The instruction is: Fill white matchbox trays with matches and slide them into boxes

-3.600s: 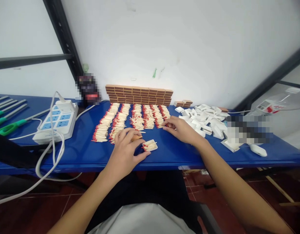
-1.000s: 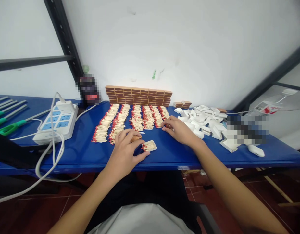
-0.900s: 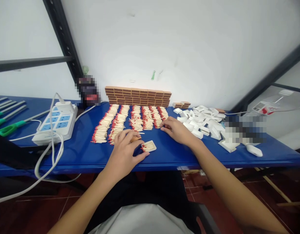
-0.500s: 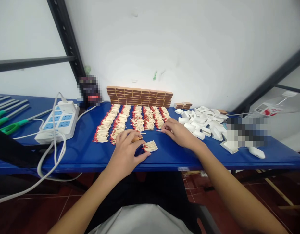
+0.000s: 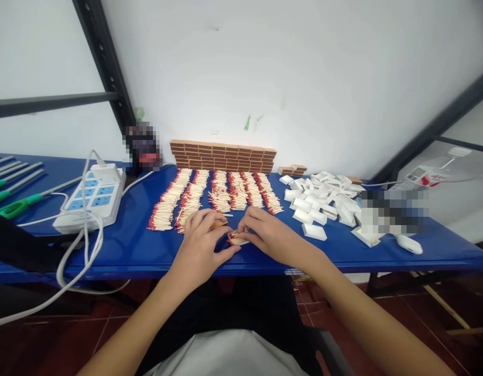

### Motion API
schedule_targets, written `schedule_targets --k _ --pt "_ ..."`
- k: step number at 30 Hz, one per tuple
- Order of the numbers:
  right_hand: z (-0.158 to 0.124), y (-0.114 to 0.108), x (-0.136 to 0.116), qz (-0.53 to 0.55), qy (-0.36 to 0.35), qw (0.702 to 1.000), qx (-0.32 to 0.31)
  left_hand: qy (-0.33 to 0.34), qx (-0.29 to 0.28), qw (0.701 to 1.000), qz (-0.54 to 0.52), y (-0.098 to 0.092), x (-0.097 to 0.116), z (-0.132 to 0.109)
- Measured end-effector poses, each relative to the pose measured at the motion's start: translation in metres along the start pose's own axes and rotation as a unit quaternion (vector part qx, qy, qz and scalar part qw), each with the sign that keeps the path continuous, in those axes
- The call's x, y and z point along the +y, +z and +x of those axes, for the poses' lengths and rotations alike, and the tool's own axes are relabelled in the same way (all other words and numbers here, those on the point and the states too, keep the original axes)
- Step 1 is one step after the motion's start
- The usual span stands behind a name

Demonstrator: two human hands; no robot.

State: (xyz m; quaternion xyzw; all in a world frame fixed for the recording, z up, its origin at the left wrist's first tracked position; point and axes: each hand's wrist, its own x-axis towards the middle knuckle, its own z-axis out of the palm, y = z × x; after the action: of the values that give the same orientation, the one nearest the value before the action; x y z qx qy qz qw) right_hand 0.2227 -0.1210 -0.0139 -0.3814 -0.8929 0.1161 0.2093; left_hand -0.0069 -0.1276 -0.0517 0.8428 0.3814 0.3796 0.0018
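Observation:
My left hand curls over a brown matchbox sleeve, its fingers partly hiding it. Its thumb and index finger bracket the left end of a small white matchbox tray holding red-tipped matches. Above that tray, the fingertips of my right hand are pinched together on a matchstick, mostly hidden by the fingers. Beyond both hands lie several rows of loose matches, red heads mostly to the left.
A low wall of stacked matchboxes stands behind the rows. White empty trays are heaped at right, near a clear bottle. A power strip with looping cables and green-handled tools occupy the left of the blue table.
My right hand has moved left from the rightmost match row to the tray, a match in its fingers. My left hand has stayed nearly in place.

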Motion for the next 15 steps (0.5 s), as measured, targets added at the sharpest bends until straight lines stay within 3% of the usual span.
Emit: schedule_targets --k 5,10,15 --pt "-0.005 -0.016 0.015 0.029 0.035 0.999 0.027 -0.007 -0.006 1.000 -0.004 0.000 0.000 0.000" --pt "-0.007 -0.034 0.064 -0.038 0.097 0.990 0.094 -0.006 0.003 1.000 -0.003 0.000 0.000 -0.001" --pt "-0.004 -0.029 0.093 -0.071 0.100 0.990 0.067 -0.002 0.000 1.000 -0.002 0.000 0.000 0.000"
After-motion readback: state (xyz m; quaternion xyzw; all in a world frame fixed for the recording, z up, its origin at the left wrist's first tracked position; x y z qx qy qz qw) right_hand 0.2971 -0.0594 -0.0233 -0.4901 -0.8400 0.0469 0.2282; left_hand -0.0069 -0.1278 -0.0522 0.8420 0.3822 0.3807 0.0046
